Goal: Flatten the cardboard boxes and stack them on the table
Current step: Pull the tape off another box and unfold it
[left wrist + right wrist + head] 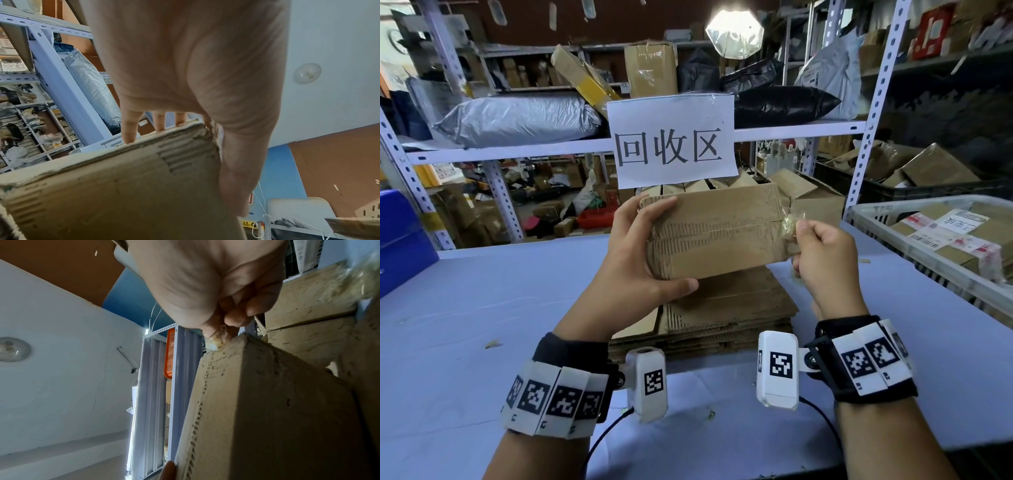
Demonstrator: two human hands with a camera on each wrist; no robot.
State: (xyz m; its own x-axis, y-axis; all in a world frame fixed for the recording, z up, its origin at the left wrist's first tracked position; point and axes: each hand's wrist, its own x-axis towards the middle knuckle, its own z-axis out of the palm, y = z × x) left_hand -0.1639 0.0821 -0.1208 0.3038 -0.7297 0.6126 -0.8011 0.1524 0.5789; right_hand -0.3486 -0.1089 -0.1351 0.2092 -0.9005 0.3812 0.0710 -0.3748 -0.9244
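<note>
A closed brown cardboard box with a torn, stripped face is held up above the table. My left hand grips its left end, thumb under the lower edge and fingers over the top; the left wrist view shows the box against the palm. My right hand pinches a crumpled strip of clear tape at the box's right end; in the right wrist view the fingertips pinch the tape at the box corner. A stack of flattened cardboard lies below.
A white wire basket holding taped parcels stands at the right. A blue bin sits at the left edge. Behind the table is a metal shelf rack with a paper sign, more boxes and bags.
</note>
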